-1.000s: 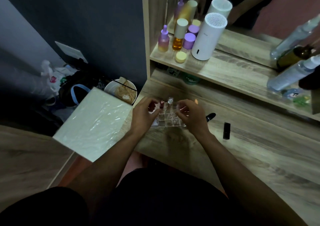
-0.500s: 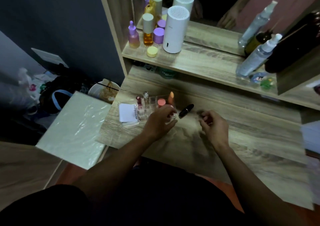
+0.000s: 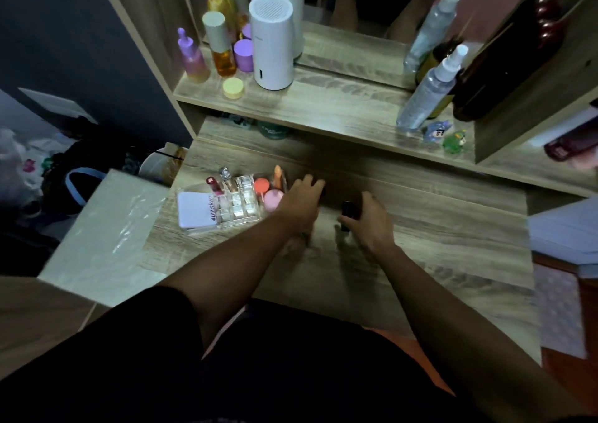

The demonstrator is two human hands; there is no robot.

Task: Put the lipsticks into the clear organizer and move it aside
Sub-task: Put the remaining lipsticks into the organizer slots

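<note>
Reaching across mid-frame, the left hand (image 3: 302, 201) covered another lipstick beside the clear organizer (image 3: 239, 201) at centre-left of the bench (image 3: 437, 228); its grip I cannot tell. The right hand (image 3: 365, 220) pinched a black lipstick (image 3: 348, 211) upright, probably ready for slotting.

Black lipstick (image 3: 348, 213); clear organizer (image 3: 241, 202); white compact (image 3: 195, 209); pink round jar (image 3: 273, 200); grey woodgrain desk (image 3: 437, 228).

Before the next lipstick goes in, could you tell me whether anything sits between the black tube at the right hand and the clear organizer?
Yes: the left hand lies on the wooden desktop directly between the black lipstick tube at the right hand and the clear acrylic organizer. Nothing else visible blocks that path.
</note>
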